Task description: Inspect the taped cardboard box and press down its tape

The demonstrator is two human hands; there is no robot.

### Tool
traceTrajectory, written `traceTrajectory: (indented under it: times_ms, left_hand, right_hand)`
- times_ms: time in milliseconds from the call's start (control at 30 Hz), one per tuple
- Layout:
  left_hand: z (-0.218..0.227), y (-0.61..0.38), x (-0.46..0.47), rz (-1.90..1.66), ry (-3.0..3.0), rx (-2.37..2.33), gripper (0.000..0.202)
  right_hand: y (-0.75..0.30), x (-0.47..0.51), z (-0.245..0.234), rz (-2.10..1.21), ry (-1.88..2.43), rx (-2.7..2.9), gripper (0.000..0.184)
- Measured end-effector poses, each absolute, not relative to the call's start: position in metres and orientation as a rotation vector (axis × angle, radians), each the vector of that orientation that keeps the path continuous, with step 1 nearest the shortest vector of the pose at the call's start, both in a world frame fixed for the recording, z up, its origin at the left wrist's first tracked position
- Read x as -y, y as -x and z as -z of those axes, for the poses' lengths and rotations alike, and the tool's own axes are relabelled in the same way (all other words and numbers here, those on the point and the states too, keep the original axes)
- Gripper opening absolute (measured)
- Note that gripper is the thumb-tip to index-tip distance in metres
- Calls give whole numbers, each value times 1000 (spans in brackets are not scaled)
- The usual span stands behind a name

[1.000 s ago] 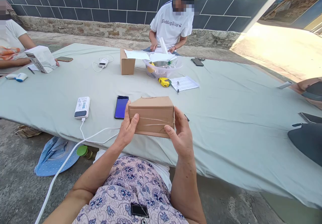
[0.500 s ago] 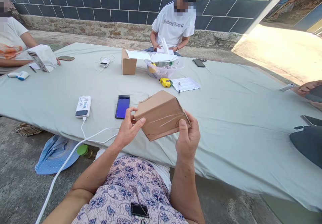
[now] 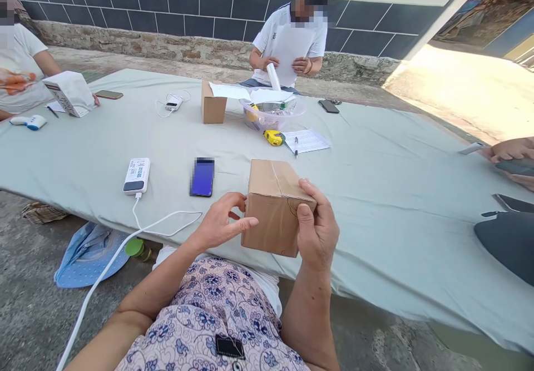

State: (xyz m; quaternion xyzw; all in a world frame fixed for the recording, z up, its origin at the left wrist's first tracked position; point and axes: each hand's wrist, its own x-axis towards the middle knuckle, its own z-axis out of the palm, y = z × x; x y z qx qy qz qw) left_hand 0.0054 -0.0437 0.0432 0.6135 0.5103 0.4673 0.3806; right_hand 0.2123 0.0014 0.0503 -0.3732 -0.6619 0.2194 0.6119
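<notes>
A brown cardboard box [image 3: 269,223] is held just above the near edge of the table, its taped top and front face turned towards me. My right hand [image 3: 319,223] grips its right side, thumb on the front and fingers behind the upper edge. At the box's left side, my left hand [image 3: 225,221] has its thumb across the front edge and its bent fingers against the side; some fingertips are hidden. Left of the box lies a phone [image 3: 202,177] with a blue screen. A white power bank [image 3: 137,176] with a cable plugged in lies further left.
A clear plastic basin [image 3: 271,119] with papers on top stands across the table [image 3: 375,193], beside another cardboard box [image 3: 213,109]. A yellow tape measure [image 3: 274,137] and a printed sheet [image 3: 311,140] lie before it. A white cable [image 3: 104,271] crosses my left arm's side. Other people sit around.
The box has turned and tipped, so its taped top now shows. My left hand has shifted its hold on the left side. The person opposite has raised a white sheet.
</notes>
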Motion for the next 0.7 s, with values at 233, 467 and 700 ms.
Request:
traceTrajectory:
  times_ms: [233, 467, 700]
  left_hand:
    - [-40, -7, 44, -1257, -1460, -1270, 96]
    - [-42, -5, 44, -1309, -1717, -1341, 61]
    - [-43, -3, 42, -1433, -1490, -1461, 57]
  right_hand:
    - [-211, 2, -54, -532, 815, 1670, 36]
    - [-208, 2, -57, -534, 866, 1749, 40]
    - [-220, -9, -46, -645, 964, 1791, 51]
